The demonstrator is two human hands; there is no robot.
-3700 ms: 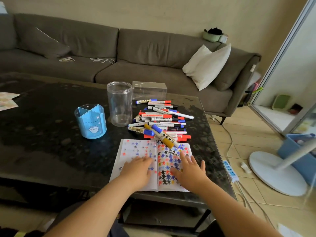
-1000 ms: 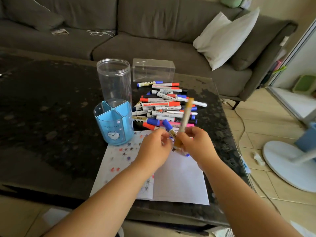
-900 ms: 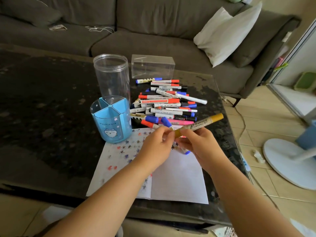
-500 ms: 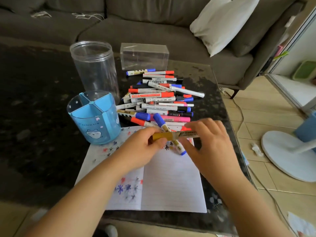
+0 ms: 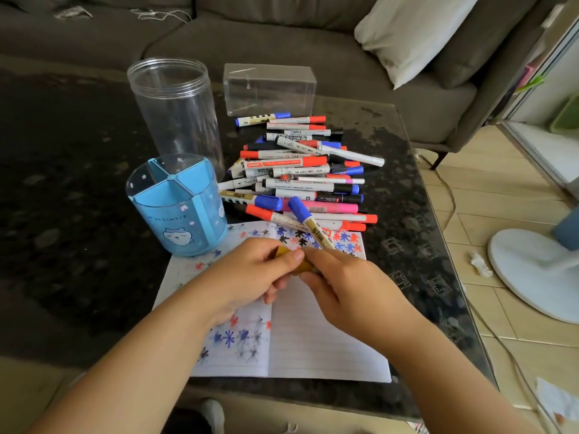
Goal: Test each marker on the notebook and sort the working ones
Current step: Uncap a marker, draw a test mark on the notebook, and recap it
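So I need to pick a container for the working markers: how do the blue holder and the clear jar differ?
The blue holder is short, tinted blue, and split into compartments by dividers, with a cartoon face on its side. The clear jar is taller, colourless, plain and undivided. The holder stands partly on the notebook; the jar stands behind it on the table. Both are upright, open-topped and empty.

Counts on the counter (image 5: 78, 214)

One open notebook (image 5: 313, 346), one blue divided holder (image 5: 178, 211), one clear jar (image 5: 175, 108), one clear box (image 5: 269, 89), roughly thirty heaped markers (image 5: 297, 170) beyond the fingers (image 5: 291, 258); two hands.
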